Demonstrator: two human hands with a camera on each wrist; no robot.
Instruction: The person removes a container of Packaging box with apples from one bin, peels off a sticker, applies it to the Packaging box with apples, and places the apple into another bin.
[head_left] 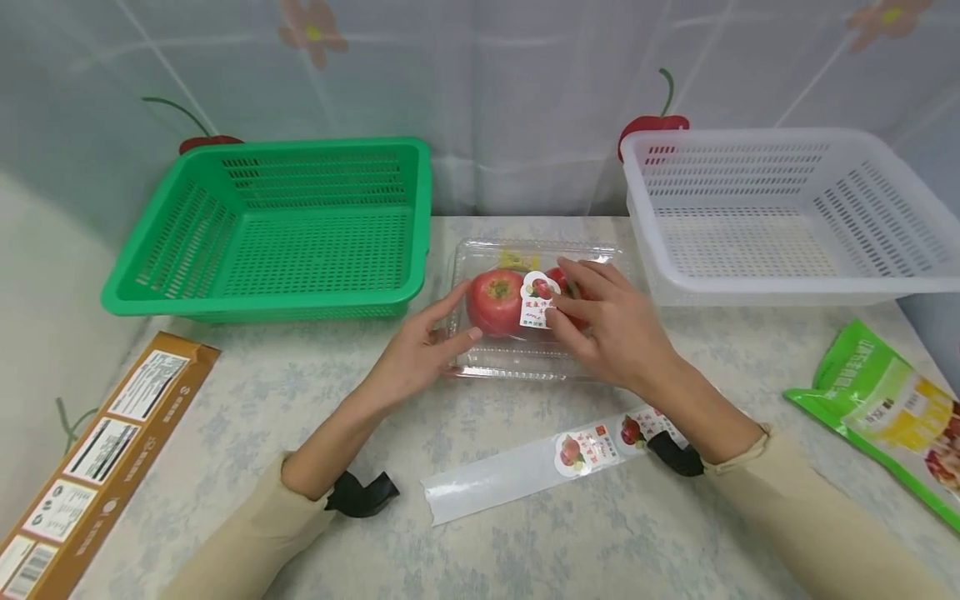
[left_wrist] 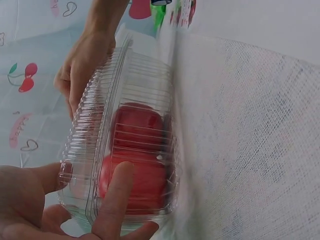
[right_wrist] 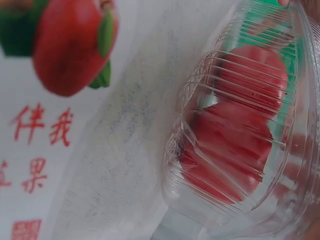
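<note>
A clear plastic clamshell box point(head_left: 487, 363) with a closed lid lies in the middle of the table. Two red apples point(head_left: 495, 307) show through it, the right one mostly covered by my right hand point(head_left: 615, 321). On top of the lid is a white apple label point(head_left: 534, 312), its right edge between that hand's thumb and index finger. Whether the label is fully flat on the lid I cannot tell. My left hand point(head_left: 416, 354) grips the box's near left corner; in the left wrist view its thumb is on the lid and its index finger point(left_wrist: 117, 192) along the side.
A strip of label backing point(head_left: 495, 487) with more apple labels lies in front of the box. Behind stand a green basket point(head_left: 262, 308) at left and a white basket point(head_left: 780, 287) at right. A brown carton point(head_left: 112, 458) and a green food bag point(head_left: 870, 400) flank them.
</note>
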